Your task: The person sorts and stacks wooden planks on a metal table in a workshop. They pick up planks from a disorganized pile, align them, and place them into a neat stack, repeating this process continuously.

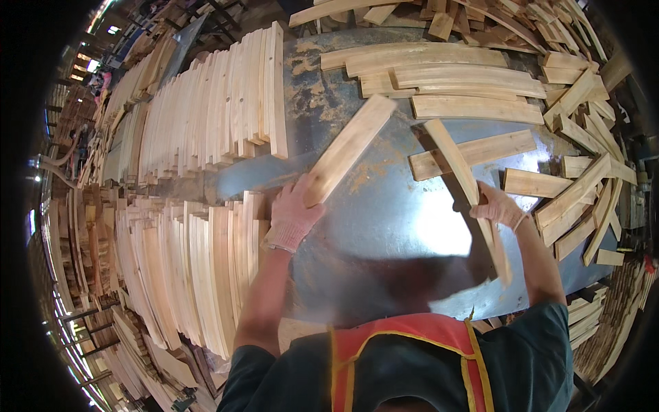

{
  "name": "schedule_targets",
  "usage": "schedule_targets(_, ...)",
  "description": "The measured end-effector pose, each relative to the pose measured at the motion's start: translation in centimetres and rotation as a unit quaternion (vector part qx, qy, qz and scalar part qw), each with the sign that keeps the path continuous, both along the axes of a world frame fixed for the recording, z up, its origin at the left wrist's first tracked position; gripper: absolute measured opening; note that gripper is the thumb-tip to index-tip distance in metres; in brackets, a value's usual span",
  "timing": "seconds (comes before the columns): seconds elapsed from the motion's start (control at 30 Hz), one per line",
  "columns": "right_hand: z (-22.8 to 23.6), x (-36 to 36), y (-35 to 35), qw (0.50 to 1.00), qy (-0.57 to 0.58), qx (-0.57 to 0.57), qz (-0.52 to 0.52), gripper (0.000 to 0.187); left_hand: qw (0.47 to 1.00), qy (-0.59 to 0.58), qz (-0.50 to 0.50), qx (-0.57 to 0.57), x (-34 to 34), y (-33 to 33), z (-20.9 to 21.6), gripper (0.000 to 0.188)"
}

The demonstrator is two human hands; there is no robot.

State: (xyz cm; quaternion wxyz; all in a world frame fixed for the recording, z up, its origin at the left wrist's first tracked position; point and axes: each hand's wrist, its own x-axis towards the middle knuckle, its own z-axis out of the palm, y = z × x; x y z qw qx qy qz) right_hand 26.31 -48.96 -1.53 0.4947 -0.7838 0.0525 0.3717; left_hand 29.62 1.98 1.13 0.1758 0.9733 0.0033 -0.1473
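My left hand (296, 214), in a pale pink work glove, grips the near end of a wooden board (353, 147). That board slants away to the upper right over the metal tabletop (384, 226). With the other glove, my right hand (495, 207) is closed on the edge of a second, narrow wooden board (461, 175), tilted and held along its middle. Behind it, a shorter board (480, 152) lies crosswise on the table. Just left of my left hand stands a near row of boards (199, 268), set on edge side by side.
A far row of upright boards (213, 103) runs along the left. Stacked flat boards (473, 79) lie at the back. A jumbled heap of boards (583, 199) covers the right side. Sawdust (319, 103) is scattered on the metal surface.
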Motion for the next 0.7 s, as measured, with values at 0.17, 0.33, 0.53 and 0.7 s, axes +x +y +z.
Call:
schedule_targets(0.17, 1.3, -5.8, 4.3, 0.952, 0.008, 0.272, -0.141, 0.078, 0.983, 0.081, 0.086, 0.144, -6.3, 1.7, -2.5, 0.097)
schedule_targets(0.33, -1.8, -6.4, 13.9, 0.925, -0.012, 0.286, -0.249, 0.066, 0.813, 0.223, 0.170, -0.510, -13.7, 2.9, -4.3, 0.088)
schedule_targets(0.53, -3.6, -9.9, 30.0, 0.984, 0.037, 0.157, -0.078, 0.056, 0.758, 0.269, 0.237, -0.545, -27.3, 5.4, -1.1, 0.070)
schedule_targets(0.7, -0.9, -14.2, 43.1, 0.990, 0.036, 0.044, 0.129, 0.075, 0.986, 0.132, 0.095, 0.044, -33.2, 9.1, 4.0, 0.099)
